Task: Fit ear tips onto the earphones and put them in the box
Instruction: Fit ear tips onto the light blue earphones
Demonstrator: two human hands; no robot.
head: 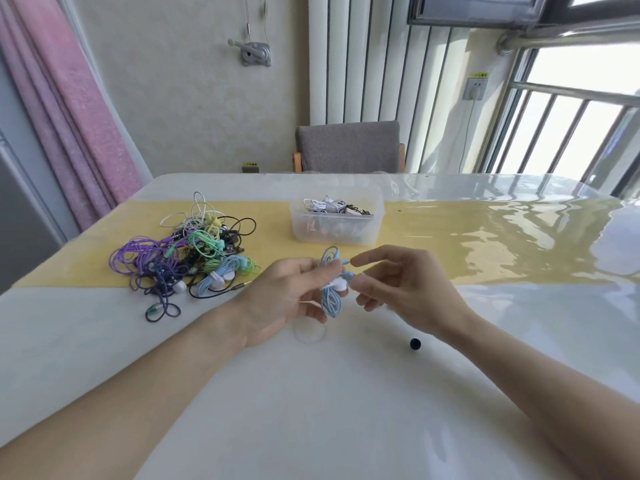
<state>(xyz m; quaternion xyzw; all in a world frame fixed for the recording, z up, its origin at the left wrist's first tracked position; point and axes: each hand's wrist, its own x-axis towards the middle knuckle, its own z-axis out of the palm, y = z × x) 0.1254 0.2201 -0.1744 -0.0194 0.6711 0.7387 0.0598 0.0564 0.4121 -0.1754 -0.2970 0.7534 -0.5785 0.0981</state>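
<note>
Both forearms reach over the white tabletop [311,410] as my left hand [284,299] grips the coiled blue earphones [330,292] just short of the clear box [337,220]. My right hand [405,292] pinches at an earbud, fingers [367,259] partly spread; I judge tip-fitting underway, boxing next.

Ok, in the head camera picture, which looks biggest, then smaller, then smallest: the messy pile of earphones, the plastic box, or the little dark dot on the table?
1. Pile of earphones, widest.
2. Plastic box, farther away, so maybe closer in size.
3. Dark dot, tiny though nearest.
</note>
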